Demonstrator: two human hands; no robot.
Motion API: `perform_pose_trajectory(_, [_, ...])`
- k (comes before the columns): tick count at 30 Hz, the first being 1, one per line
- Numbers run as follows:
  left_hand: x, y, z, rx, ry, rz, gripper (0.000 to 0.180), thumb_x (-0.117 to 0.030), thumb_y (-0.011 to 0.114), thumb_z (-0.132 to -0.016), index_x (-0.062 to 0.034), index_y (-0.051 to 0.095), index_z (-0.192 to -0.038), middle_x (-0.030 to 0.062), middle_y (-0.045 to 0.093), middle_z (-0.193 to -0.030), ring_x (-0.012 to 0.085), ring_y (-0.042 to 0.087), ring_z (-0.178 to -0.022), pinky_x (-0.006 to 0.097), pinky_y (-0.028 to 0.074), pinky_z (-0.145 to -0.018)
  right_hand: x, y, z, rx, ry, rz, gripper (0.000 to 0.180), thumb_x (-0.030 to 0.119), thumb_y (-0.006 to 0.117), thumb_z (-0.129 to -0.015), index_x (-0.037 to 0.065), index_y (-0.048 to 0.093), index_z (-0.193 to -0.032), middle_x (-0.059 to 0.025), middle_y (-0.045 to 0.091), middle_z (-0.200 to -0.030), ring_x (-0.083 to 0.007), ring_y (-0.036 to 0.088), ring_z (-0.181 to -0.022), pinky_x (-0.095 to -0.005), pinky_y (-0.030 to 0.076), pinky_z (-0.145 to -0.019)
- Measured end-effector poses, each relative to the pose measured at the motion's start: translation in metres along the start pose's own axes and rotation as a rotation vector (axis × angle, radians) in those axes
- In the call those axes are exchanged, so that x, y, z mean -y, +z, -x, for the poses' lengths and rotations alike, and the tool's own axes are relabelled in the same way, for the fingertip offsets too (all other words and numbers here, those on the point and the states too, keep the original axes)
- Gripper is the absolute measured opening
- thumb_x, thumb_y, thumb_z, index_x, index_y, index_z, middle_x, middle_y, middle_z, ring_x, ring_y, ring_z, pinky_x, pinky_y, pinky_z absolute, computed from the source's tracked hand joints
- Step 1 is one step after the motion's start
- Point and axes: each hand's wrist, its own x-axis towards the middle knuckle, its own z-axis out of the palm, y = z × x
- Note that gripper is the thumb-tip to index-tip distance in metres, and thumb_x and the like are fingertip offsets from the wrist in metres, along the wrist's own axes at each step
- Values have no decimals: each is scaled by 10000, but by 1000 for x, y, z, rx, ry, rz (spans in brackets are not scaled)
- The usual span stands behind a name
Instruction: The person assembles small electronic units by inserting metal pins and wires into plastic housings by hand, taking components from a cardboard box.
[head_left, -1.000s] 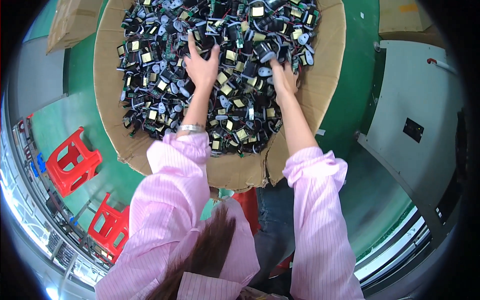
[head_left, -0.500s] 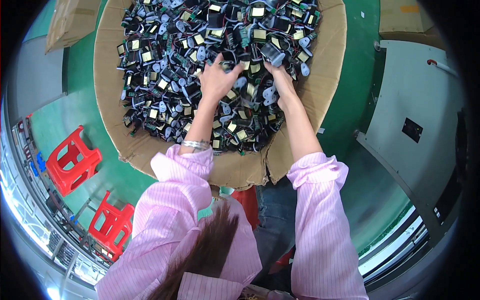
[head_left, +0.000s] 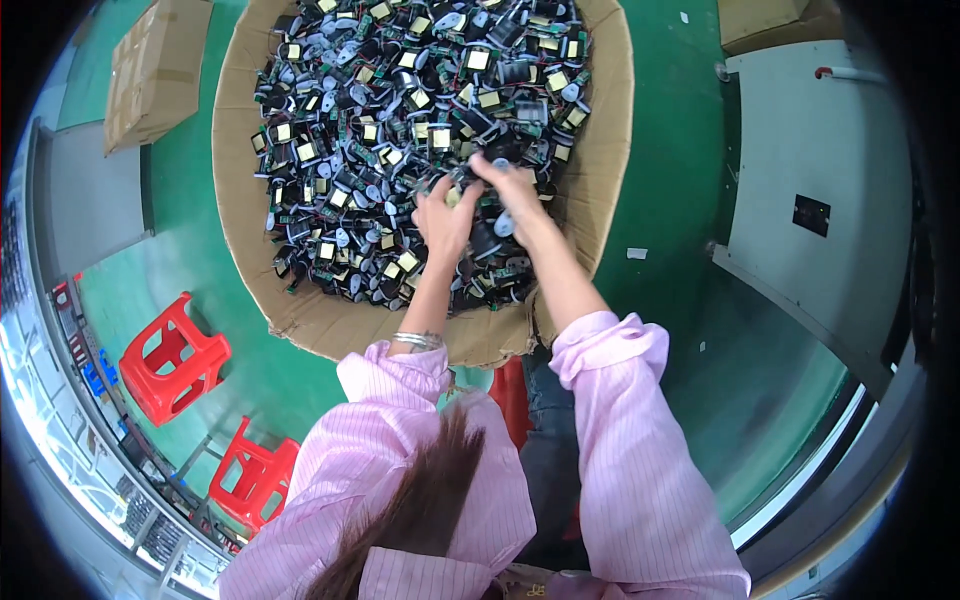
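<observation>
A large open cardboard box [head_left: 607,120] holds a heap of small electronic assemblies [head_left: 370,132] with black bodies, yellow pads, grey oval pieces, green boards and thin wires. Over the near right of the heap my two hands are close together. My left hand [head_left: 443,225] has its fingers curled round a small electronic assembly [head_left: 455,196] with a yellow pad. Beside it, my right hand [head_left: 515,200] reaches in from the right, its fingertips near the same spot. Motion blurs the right fingers, so I cannot make out their grip.
Two red plastic stools [head_left: 172,362] stand on the green floor to the left. A closed cardboard box [head_left: 155,75] is at the far left. A grey metal cabinet [head_left: 815,150] stands on the right, with another cardboard box [head_left: 770,25] behind it. The big box's near rim is torn.
My right hand has left a larger black piece at the right and come in beside my left hand. The left fingers have drawn in. The whole view has shifted somewhat.
</observation>
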Motion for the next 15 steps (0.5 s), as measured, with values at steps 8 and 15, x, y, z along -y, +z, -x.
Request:
perform_pose_trajectory(8, [11,1,61,5,-266,1013,386,-218,520,-948,-2,510,-1268,105,588,-1187,202,576,-1041,319,427,-920,-21,42,49,-272,-264,711,506,551,682,-714,173,709,-1049,-113,484,-1315,-354,500,-1145,-426,389,-977])
perform_pose_trajectory(15, [85,-27,39,-39,-89,1364,348,-172,497,-973,-27,503,-1290,92,574,-1216,216,587,-1059,355,488,-898,20,111,113,-267,-506,763,481,474,730,-698,178,703,-1075,-113,491,-1328,-386,520,-1060,-436,443,-915])
